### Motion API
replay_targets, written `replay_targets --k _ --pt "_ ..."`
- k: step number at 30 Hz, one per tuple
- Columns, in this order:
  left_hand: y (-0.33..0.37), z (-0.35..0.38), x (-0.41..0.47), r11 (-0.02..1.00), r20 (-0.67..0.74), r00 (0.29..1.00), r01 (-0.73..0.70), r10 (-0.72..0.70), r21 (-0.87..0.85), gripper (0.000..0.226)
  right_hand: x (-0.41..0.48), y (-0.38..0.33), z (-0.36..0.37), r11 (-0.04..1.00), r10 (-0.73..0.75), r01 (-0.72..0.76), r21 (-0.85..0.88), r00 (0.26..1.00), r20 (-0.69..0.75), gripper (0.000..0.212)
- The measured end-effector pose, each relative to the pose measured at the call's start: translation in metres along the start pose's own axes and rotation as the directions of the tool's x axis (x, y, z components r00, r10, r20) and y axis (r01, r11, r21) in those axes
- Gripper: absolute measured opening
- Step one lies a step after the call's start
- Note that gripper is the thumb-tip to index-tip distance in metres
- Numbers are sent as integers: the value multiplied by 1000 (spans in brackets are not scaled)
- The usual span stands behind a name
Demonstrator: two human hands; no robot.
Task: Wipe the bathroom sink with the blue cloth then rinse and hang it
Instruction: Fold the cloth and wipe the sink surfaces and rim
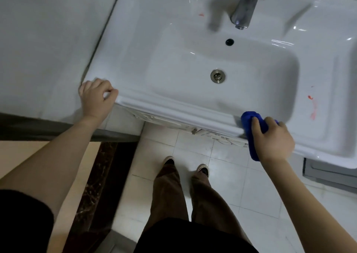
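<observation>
White floor tiles are seen below a white ceramic sink. Fingers of the right hand are clamped round the bunched blue cloth, which is pressed on the sink's front rim. Fingers of the left hand are curled over its near left corner. Red smears are seen on the right ledge.

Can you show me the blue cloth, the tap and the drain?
blue cloth [248, 120]: head view, on the bunched end beside the thumb.
tap [244, 9]: head view, on its metal spout.
drain [218, 76]: head view, on its round metal plug.
</observation>
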State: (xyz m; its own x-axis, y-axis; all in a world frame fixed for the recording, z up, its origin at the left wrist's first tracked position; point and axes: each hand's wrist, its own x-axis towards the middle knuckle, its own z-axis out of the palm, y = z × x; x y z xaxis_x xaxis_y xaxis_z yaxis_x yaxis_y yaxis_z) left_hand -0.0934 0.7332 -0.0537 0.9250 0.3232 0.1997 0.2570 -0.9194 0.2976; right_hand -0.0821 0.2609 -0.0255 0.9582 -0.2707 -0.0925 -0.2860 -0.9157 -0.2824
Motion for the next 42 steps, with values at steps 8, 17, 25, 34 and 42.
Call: replay_targets --k 8,17,25,34,42 --pt "-4 3 -1 999 -11 1000 -20 20 48 16 -43 -147 48 978 -183 183 99 983 -5 38" --pt "67 -10 -23 991 113 988 -95 105 -93 28 -50 -167 48 959 -272 264 97 959 76 39" --pt "157 34 -67 934 294 887 -326 355 -144 27 -9 -5 -10 998 63 -63 -29 998 -8 42" --pt "159 34 -65 944 311 892 -305 329 -123 32 -42 -126 33 997 -55 55 45 998 7 40" --pt "160 33 -65 945 314 892 -298 326 -133 36 -13 -18 4 1000 3 -3 -3 999 -42 42"
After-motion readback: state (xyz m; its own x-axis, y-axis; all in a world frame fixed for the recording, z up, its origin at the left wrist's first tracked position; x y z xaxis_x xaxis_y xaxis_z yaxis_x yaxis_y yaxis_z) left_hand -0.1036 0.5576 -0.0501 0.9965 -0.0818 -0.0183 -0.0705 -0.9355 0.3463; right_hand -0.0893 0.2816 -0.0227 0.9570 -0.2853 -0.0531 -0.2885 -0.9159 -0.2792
